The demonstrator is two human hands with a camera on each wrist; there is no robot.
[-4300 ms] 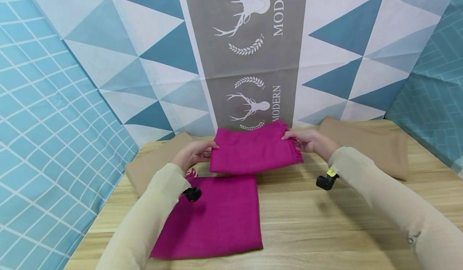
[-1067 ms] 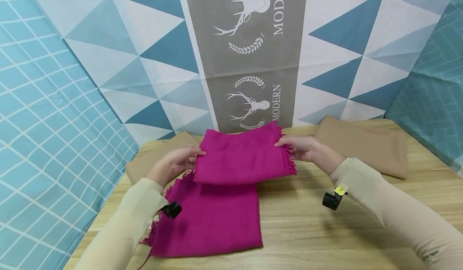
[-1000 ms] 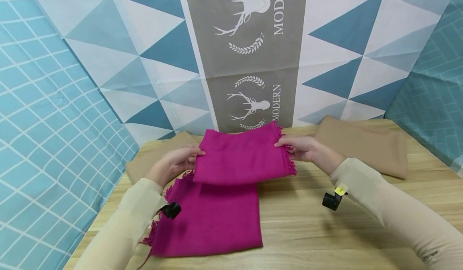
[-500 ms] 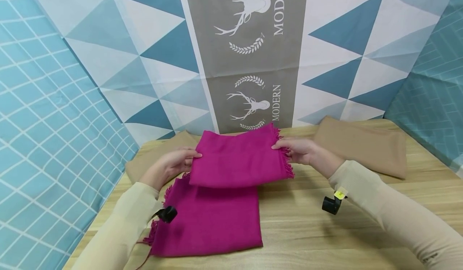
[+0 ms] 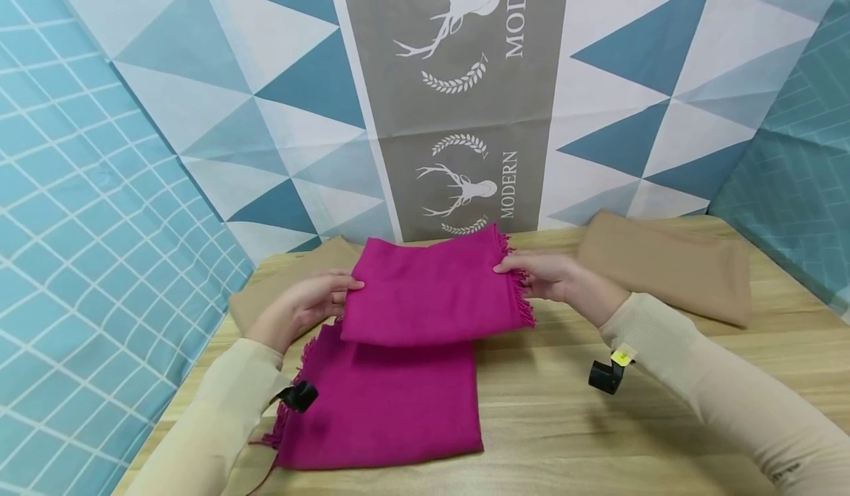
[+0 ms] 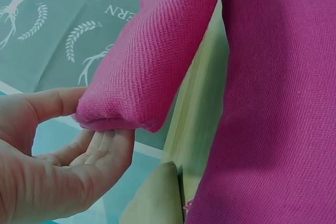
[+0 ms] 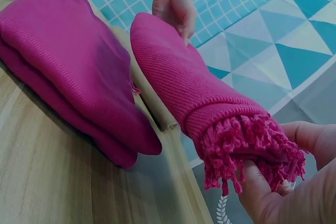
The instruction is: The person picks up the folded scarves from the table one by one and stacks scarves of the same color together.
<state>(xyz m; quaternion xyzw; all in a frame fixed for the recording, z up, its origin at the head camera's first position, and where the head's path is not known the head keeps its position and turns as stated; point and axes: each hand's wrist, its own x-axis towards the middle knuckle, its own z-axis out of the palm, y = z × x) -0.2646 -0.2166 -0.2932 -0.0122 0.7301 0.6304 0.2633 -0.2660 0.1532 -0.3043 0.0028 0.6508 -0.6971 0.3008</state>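
Observation:
A folded magenta scarf (image 5: 432, 289) hangs in the air between both hands, its fringed edge at the right. My left hand (image 5: 311, 302) pinches the plain left edge, thumb on top and fingers beneath, as the left wrist view shows. On the fringed end, my right hand (image 5: 554, 278) grips with the thumb over the front; in the right wrist view some fringe (image 7: 247, 145) hangs over that thumb. Below lies a second folded magenta scarf (image 5: 392, 415), flat on the table, with fringe along its left side. The raised scarf covers part of its far edge.
A folded tan cloth (image 5: 664, 267) lies at the back right of the wooden table (image 5: 564, 422). Another tan cloth (image 5: 279, 282) is at the back left, partly behind the left hand. Patterned fabric walls (image 5: 465, 112) close off the back and sides.
Both hands have carried the raised scarf to the left and slightly nearer, keeping their grip. Fringe on the lower scarf's left side shows more now. The lower scarf stays in place.

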